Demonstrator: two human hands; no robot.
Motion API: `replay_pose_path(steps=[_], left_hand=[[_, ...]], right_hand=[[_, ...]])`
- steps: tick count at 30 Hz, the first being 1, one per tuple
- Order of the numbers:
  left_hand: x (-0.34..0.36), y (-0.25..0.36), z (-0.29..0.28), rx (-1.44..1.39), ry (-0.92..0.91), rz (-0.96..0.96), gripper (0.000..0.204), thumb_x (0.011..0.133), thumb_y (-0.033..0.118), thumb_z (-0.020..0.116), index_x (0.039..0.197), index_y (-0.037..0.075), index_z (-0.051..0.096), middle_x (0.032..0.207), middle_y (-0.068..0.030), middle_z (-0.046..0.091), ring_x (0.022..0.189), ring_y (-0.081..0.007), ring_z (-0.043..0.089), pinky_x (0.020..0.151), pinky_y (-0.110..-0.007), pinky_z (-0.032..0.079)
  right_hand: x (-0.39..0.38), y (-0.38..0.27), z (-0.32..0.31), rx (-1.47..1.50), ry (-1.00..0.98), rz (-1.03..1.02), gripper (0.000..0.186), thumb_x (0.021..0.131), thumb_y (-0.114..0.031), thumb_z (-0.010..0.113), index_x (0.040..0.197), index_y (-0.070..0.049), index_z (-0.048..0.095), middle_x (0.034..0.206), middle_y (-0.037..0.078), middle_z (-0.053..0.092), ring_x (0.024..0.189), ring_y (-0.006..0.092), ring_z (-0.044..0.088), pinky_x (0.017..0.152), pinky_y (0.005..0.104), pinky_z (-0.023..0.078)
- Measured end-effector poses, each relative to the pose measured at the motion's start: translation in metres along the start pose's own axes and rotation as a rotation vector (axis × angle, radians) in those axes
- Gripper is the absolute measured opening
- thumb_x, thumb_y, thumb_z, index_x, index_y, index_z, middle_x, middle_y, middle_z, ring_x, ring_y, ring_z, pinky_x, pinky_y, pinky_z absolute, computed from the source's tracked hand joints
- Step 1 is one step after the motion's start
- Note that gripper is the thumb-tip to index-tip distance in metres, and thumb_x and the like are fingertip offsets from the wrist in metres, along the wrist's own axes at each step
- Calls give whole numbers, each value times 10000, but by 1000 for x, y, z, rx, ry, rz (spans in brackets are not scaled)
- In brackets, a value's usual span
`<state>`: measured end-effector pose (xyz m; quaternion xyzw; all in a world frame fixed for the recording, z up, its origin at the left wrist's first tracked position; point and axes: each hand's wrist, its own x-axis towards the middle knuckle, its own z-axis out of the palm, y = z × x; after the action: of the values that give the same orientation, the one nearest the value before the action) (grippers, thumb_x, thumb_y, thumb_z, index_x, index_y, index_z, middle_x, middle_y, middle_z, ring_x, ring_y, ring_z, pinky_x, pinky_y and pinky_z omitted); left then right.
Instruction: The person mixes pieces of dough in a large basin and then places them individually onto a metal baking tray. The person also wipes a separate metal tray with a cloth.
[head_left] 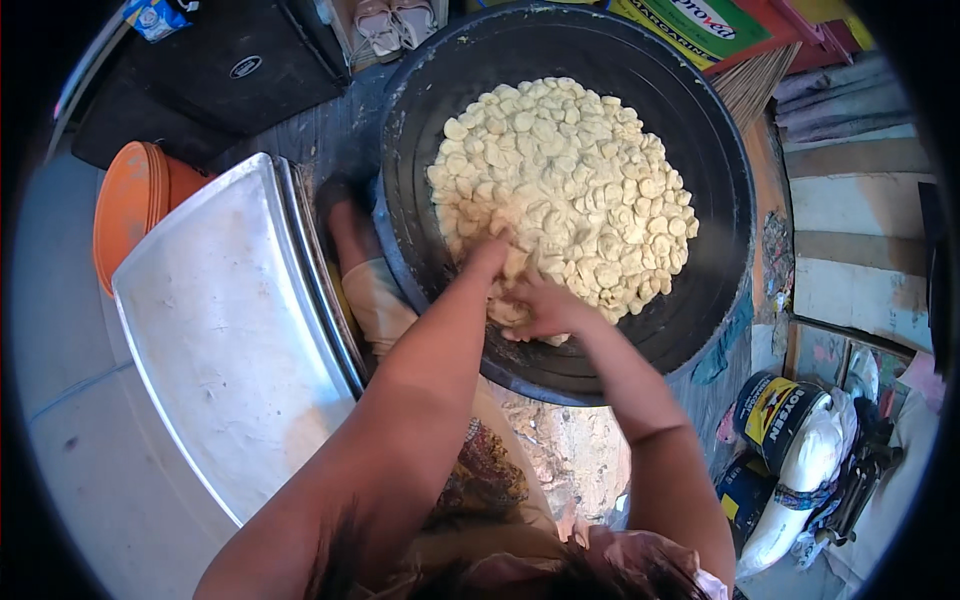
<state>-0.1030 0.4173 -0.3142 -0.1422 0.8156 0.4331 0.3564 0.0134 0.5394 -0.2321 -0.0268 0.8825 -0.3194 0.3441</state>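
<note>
A wide black round tub [715,200] holds a heap of pale yellow, flattened dough pieces [590,180], with a powdery coating on those near the middle. Both my arms reach into the tub at its near left side. My left hand [488,258] points down into the pile, its fingertips sunk among the pieces and mostly hidden. Just right of it and a little nearer, my right hand [545,305] lies against the pieces at the heap's near edge, fingers spread apart. Whether any piece is caught in the left fingers does not show.
Stacked large metal trays [230,330] stand left of the tub, with orange buckets [130,210] behind them. A black case [220,80] and a pair of shoes [395,25] are at the back left. Dark paint pails [775,415] and a white plastic bag [800,480] sit at right.
</note>
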Motion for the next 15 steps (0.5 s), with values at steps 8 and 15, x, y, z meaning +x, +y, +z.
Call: replay_pose_path(steps=[8, 15], left_hand=[[-26, 27, -25, 97, -163, -30, 553, 889, 523, 561, 1137, 39, 663, 1284, -200, 571, 1204, -357, 527, 1024, -455, 385], [-27, 21, -25, 299, -142, 43, 692, 914, 606, 419, 1302, 48, 547, 1443, -218, 414, 1312, -394, 414, 1049, -494, 362]], right_hand=[[28, 72, -16, 209, 638, 1024, 960, 794, -757, 494, 1514, -169, 258, 1564, 251, 126, 1439, 469, 58, 1076, 708, 83], [7, -17, -15, 176, -95, 10, 854, 802, -564, 669, 1478, -169, 330, 1497, 254, 271, 1336, 375, 364, 1080, 478, 349]])
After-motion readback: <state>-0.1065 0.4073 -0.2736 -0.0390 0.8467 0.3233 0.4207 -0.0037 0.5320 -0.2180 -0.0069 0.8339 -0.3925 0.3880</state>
